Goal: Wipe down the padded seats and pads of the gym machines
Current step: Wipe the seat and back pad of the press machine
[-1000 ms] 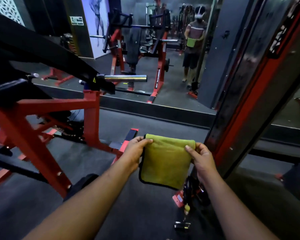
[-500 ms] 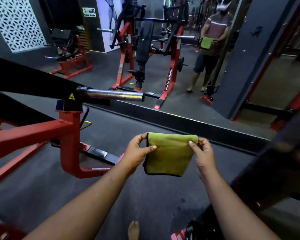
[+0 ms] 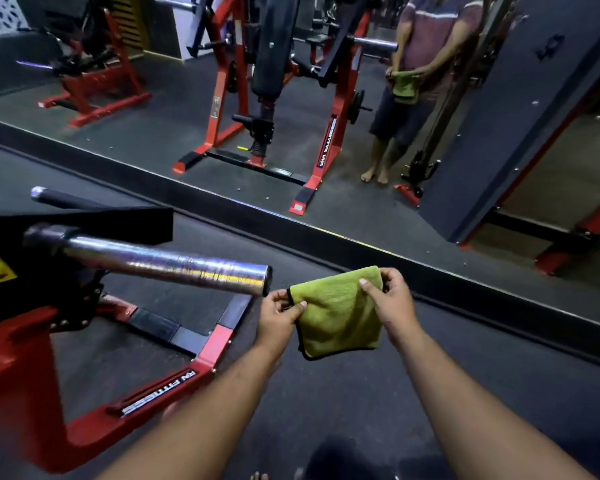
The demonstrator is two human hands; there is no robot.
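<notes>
Head view, left to right:

**Me:** Red machine frame at the left edge, its chrome bar sticking out toward the middle. My left hand pinches the left edge of the green cloth; my right hand pinches its top right corner. The cloth hangs folded between them, over the floor, just past the bar's tip.

**Partner:** Any pad within reach?

**Me:** None that I can see on this side. The only one I make out is the long black pad in the mirror.

**Partner:** Risks?

**Me:** I judge the bar end sits close to my left hand; stepping in could knock my knuckles or snag the cloth.

**Partner:** Count?

**Me:** One cloth, two hands, one bar nearby.
</notes>
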